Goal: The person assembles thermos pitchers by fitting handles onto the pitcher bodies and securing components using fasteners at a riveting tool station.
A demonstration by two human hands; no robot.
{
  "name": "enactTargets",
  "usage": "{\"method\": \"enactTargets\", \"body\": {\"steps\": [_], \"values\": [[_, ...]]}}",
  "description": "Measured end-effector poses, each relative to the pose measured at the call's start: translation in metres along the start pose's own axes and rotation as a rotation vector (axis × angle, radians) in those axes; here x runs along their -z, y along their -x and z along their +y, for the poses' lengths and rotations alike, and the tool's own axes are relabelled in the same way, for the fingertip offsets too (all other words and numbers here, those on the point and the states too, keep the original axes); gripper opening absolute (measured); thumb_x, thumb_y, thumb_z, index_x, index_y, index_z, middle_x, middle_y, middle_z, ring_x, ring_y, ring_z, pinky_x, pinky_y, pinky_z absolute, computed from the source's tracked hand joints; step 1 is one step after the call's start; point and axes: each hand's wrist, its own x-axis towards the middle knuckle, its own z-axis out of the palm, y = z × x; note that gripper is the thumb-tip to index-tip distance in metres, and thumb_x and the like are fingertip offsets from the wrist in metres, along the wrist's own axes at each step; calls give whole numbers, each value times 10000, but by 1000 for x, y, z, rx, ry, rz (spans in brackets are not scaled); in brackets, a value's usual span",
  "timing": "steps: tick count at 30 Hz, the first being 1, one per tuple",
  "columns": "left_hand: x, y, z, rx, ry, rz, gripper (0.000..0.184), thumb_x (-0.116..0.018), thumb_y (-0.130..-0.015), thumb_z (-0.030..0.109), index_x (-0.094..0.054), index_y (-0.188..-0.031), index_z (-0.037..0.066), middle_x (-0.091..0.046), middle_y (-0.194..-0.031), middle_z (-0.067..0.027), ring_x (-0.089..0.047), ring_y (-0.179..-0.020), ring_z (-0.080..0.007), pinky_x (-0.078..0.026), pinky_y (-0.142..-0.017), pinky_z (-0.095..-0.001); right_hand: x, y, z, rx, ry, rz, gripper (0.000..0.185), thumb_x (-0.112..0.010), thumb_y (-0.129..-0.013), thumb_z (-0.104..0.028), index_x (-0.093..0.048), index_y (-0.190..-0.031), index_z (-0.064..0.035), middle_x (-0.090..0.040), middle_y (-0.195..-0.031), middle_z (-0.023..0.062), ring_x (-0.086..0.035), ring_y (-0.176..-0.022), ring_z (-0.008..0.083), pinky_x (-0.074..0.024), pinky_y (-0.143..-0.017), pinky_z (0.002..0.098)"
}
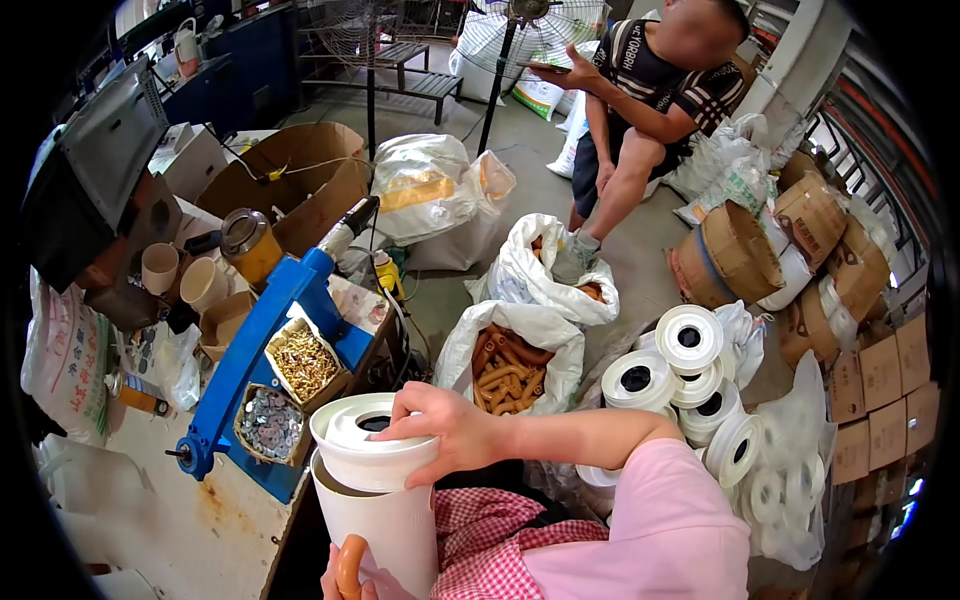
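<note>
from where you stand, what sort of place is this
Probably a small assembly workshop: a blue machine stands on the workbench with boxed brass-coloured parts close by, and an open white sack holds orange-brown curved pieces.

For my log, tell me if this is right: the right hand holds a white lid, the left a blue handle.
Not quite: the curved handle in the left hand is orange-brown, not blue, as the head view shows. The right hand does hold a white lid.

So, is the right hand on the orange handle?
No, the right hand grips the white lid, while the left hand holds the orange handle.
</note>
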Motion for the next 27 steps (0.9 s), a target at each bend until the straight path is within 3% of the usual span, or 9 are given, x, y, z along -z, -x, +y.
{"method": "enactTargets", "body": {"steps": [13, 15, 17, 18, 19, 20, 22, 24, 27], "values": [[1, -1, 7, -25, -7, -2, 375, -581, -1016, 117, -564, -1346, -58, -615, -1380, -126, -566, -1266, -218, -394, -1085, -311, -2, -7, -2, -26, 5, -32, 605, -871, -677, -303, -722, -1233, -114, -575, -992, 105, -564, -950, 290, -479, -843, 398], [0, -1, 8, -21, -11, -7, 368, -577, -1017, 112, -565, -1343, -59, -607, -1391, -133, -558, -1283, -223, -385, -1096, -312, -1, -8, -4, -57, 2, -46, 570, -865, -674, -305, -730, -1179, -78, -586, -985, 116, -566, -969, 288, -487, -858, 394], [-5, -5, 7, -23, 94, 85, 320, -630, -991, 149, -641, -1238, -56, -669, -1255, -128, -594, -1161, -192, -437, -1003, -320, 2, -6, 4, -31, 65, -25, 576, -873, -665, -316, -727, -1163, -66, -599, -999, 118, -572, -976, 296, -486, -861, 397], [-7, -3, -4, 37, 40, 113, 376, -576, -893, -21, -586, -1265, -72, -689, -1169, -162, -646, -1093, -229, -474, -994, -322, -7, -8, 5, -9, 73, -38, 584, -881, -657, -327, -724, -1148, -54, -612, -1014, 119, -578, -982, 304, -484, -864, 400], [2, 3, -20, -10, -75, 85, 463, -544, -851, -90, -567, -1314, -73, -656, -1275, -181, -624, -1174, -224, -454, -1030, -317, -10, -5, 6, -49, 95, -66, 576, -881, -659, -339, -720, -1125, -40, -619, -1017, 124, -582, -989, 302, -484, -867, 396], [5, 3, -16, 65, -54, 94, 576, -695, -844, -15, -538, -1399, -19, -664, -1268, -198, -664, -1157, -300, -479, -1010, -338, -7, -8, 6, -83, 109, -106, 572, -881, -660, -350, -716, -1101, -26, -626, -1021, 130, -587, -996, 300, -483, -871, 393], [7, 1, -11, 125, -129, 96, 529, -717, -842, 22, -572, -1349, -7, -657, -1281, -215, -663, -1159, -332, -494, -1000, -351, 8, -13, 2, -129, 103, -107, 598, -885, -676, -377, -708, -1115, -12, -612, -1021, 132, -587, -959, 284, -475, -851, 379], [7, 5, -11, 166, -81, 118, 466, -744, -840, 57, -611, -1283, 5, -658, -1278, -221, -653, -1185, -348, -502, -1001, -363, 2, -11, 1, -103, 14, -85, 593, -916, -633, -301, -732, -1136, -46, -586, -971, 99, -567, -922, 270, -473, -824, 367], [9, -2, -5, -21, -169, 123, 394, -789, -839, 120, -646, -1193, 22, -697, -1202, -195, -609, -1260, -352, -517, -987, -375, 0, -17, -3, -67, 2, -108, 618, -926, -608, -267, -728, -1150, -48, -573, -968, 90, -557, -899, 251, -462, -797, 350]]}}
